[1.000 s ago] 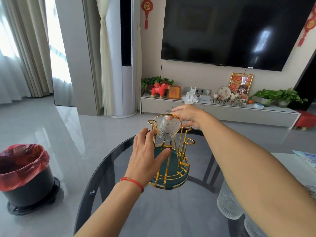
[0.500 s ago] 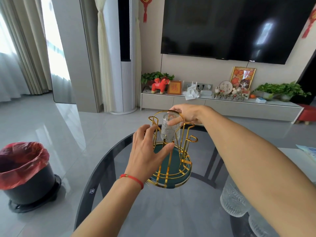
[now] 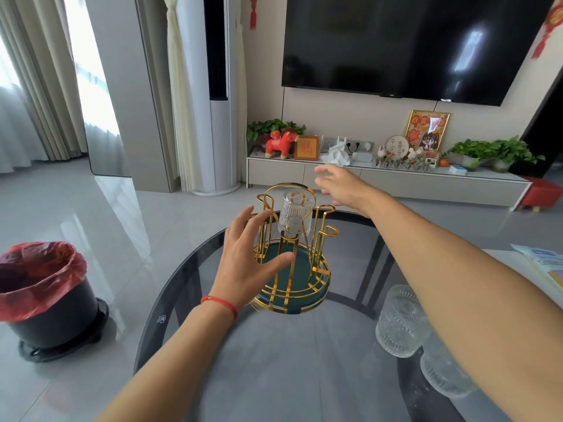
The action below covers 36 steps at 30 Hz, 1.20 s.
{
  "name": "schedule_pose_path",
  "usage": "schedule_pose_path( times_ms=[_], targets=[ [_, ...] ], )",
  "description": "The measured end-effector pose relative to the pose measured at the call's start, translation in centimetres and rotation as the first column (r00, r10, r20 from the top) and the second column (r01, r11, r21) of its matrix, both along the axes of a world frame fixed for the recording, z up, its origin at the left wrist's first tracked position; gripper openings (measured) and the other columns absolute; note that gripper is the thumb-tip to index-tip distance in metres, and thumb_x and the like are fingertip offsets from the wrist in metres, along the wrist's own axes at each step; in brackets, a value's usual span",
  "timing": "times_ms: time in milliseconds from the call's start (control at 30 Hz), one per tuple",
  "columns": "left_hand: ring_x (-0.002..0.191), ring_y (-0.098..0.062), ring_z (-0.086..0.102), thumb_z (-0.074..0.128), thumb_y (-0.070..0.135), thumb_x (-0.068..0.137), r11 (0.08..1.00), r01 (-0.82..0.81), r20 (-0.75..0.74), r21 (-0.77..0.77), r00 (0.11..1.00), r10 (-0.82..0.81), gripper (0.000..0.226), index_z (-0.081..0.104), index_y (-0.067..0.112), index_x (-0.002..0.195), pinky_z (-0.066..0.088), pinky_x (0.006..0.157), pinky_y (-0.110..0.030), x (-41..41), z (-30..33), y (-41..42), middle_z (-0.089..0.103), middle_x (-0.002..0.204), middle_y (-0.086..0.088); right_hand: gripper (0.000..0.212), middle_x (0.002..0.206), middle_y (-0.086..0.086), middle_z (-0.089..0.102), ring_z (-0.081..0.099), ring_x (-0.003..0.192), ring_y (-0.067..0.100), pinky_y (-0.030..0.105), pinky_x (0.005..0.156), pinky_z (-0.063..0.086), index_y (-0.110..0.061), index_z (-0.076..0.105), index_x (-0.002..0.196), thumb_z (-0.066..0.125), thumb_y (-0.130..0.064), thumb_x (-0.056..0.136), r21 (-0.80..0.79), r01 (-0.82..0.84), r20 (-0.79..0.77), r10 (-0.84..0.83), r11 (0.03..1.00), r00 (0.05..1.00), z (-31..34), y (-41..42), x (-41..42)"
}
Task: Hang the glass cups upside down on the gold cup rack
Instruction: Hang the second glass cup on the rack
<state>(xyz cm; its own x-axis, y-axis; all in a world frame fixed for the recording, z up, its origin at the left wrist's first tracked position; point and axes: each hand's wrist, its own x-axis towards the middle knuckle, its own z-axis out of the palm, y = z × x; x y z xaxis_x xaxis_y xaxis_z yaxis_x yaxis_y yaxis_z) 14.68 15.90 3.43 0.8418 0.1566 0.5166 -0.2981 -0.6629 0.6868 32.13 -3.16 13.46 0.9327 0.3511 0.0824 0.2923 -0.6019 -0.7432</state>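
Observation:
The gold cup rack [image 3: 304, 287] with a green base stands near the far edge of a round dark glass table [image 3: 274, 360]. One ribbed glass cup [image 3: 297, 213] hangs upside down on a rack prong. My left hand [image 3: 246, 263] hovers spread at the rack's left side, thumb near a gold post, holding nothing. My right hand [image 3: 341, 187] is above and to the right of the hung cup, fingers apart and free of it. Two more glass cups [image 3: 399, 321] [image 3: 441, 373] stand on the table under my right forearm, the nearer one partly hidden.
A black bin with a red liner [image 3: 42, 296] sits on the floor to the left. A white side table with papers [image 3: 545, 269] is at the right. A TV cabinet with plants and ornaments [image 3: 380, 178] lines the far wall.
My right hand lowered the cup upside down onto the prong, then let go and drew up and to the right. My left hand stayed beside the rack.

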Motion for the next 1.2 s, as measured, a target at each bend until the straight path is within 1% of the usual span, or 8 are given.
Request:
schedule_pose_path(
  times_ms=[233, 333, 433, 667, 767, 933, 1067, 1200],
  targets=[
    [0.107, -0.022, 0.051, 0.081, 0.024, 0.078, 0.978, -0.202, 0.211, 0.049, 0.959, 0.188, 0.042, 0.060, 0.016, 0.113, 0.052, 0.090, -0.037, -4.7, -0.2, -2.3, 0.055, 0.114, -0.004, 0.039, 0.114, 0.004, 0.077, 0.072, 0.106, 0.021, 0.046, 0.101, 0.054, -0.022, 0.058, 0.138, 0.058, -0.020, 0.099, -0.019, 0.157, 0.130, -0.154, 0.987, 0.980, -1.0, -8.1, -8.3],
    [0.098, -0.020, 0.056, 0.080, 0.021, 0.078, 0.994, -0.101, 0.176, 0.047, 0.980, 0.091, 0.033, 0.062, 0.016, 0.106, 0.052, 0.085, -0.030, -6.8, -0.1, -4.2, 0.059, 0.106, 0.000, 0.028, 0.103, 0.003, 0.078, 0.073, 0.100, 0.022, 0.036, 0.086, 0.056, -0.023, 0.067, 0.125, 0.059, -0.017, 0.099, -0.144, 0.159, 0.126, -0.142, 0.977, 0.982, -2.6, -11.3, -12.8],
    [0.103, -0.021, 0.056, 0.079, 0.021, 0.079, 0.988, 0.041, 0.038, 0.146, 0.998, -0.047, 0.036, 0.064, 0.016, 0.111, 0.051, 0.090, -0.033, -8.4, -1.6, -6.2, 0.060, 0.111, -0.002, 0.024, 0.116, 0.000, 0.073, 0.069, 0.106, 0.021, 0.039, 0.093, 0.055, -0.027, 0.069, 0.121, 0.064, -0.026, 0.097, -0.313, 0.109, 0.102, -0.081, 0.943, 0.991, -3.7, -13.7, -16.2],
    [0.121, -0.023, 0.046, 0.075, 0.024, 0.084, 0.915, 0.259, -0.236, 0.310, 0.953, -0.190, 0.049, 0.059, 0.021, 0.130, 0.046, 0.105, -0.040, -9.9, -3.2, -9.7, 0.056, 0.131, -0.004, 0.106, 0.173, -0.001, 0.017, 0.029, 0.153, 0.031, 0.054, 0.119, 0.033, -0.043, 0.009, 0.165, 0.076, -0.049, 0.083, -0.711, -0.059, -0.044, 0.040, 0.701, 0.998, -6.6, -15.5, -19.7],
    [0.119, -0.019, 0.050, 0.075, 0.023, 0.084, 0.919, 0.279, -0.270, 0.280, 0.941, -0.204, 0.052, 0.055, 0.022, 0.133, 0.048, 0.105, -0.038, -9.8, -3.0, -10.2, 0.059, 0.127, -0.002, 0.095, 0.162, 0.005, 0.034, 0.038, 0.142, 0.035, 0.052, 0.111, 0.040, -0.045, 0.023, 0.162, 0.078, -0.034, 0.085, -0.716, -0.009, 0.023, 0.037, 0.698, 0.999, -6.6, -14.7, -19.2],
    [0.104, -0.014, 0.064, 0.080, 0.034, 0.082, 0.966, 0.243, -0.455, -0.091, 0.852, -0.258, 0.063, 0.051, 0.020, 0.136, 0.054, 0.083, -0.022, -8.8, -1.4, -9.2, 0.062, 0.108, 0.007, 0.074, 0.122, 0.001, 0.051, 0.055, 0.110, 0.024, 0.043, 0.091, 0.052, -0.044, 0.058, 0.128, 0.090, -0.029, 0.063, -0.522, -0.027, 0.026, 0.048, 0.853, 0.998, -5.0, -13.0, -18.6],
    [0.110, -0.029, 0.068, 0.080, 0.053, 0.075, 0.740, 0.070, -0.540, -0.669, 0.638, -0.549, 0.086, 0.043, 0.014, 0.143, 0.062, 0.086, -0.040, -8.9, -0.1, -8.2, 0.063, 0.125, -0.012, 0.074, 0.117, 0.007, 0.063, 0.067, 0.091, 0.017, 0.037, 0.081, 0.060, -0.039, 0.058, 0.119, 0.092, -0.050, 0.054, -0.136, -0.113, -0.151, 0.092, 0.984, 0.984, -3.3, -12.0, -19.3],
    [0.103, -0.027, 0.075, 0.081, 0.044, 0.077, 0.562, 0.073, -0.310, -0.824, 0.771, -0.556, 0.065, 0.063, 0.006, 0.127, 0.063, 0.085, -0.042, -9.0, 1.2, -7.3, 0.074, 0.119, -0.014, 0.072, 0.121, 0.012, 0.068, 0.075, 0.101, 0.024, 0.041, 0.090, 0.063, -0.033, 0.053, 0.121, 0.089, -0.052, 0.062, -0.029, -0.190, -0.244, 0.177, 0.981, 0.954, -3.0, -9.7, -20.5]
  ],
)
